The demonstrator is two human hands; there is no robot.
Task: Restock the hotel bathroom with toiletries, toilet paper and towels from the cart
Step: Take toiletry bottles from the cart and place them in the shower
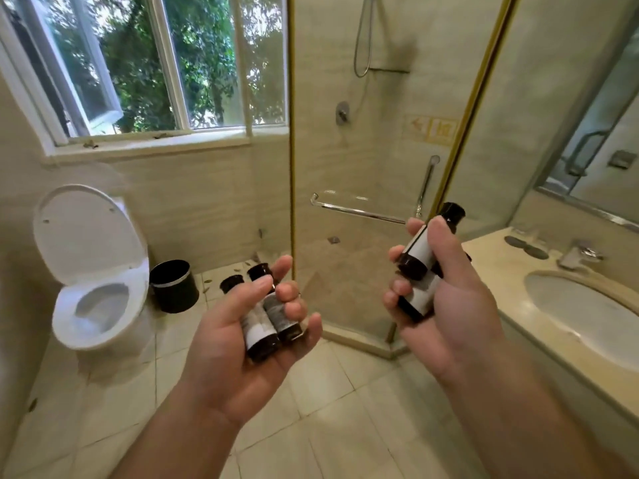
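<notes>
Head view: two hands carrying small dark toiletry bottles in a beige tiled bathroom.

The left hand (pixel 249 326) has its grip curled around two bottles (pixel 268 321); the right hand (pixel 446 292) has its grip closed around two more bottles (pixel 420 267). Toilet (pixel 93 271) and black bin (pixel 174 285) stand left, glass shower (pixel 363 133) ahead, marble tabletop (pixel 498 261) with sink (pixel 584 316) right.

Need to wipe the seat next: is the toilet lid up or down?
Up. The toilet lid stands raised against the wall, leaving the seat and open bowl exposed below it.
</notes>
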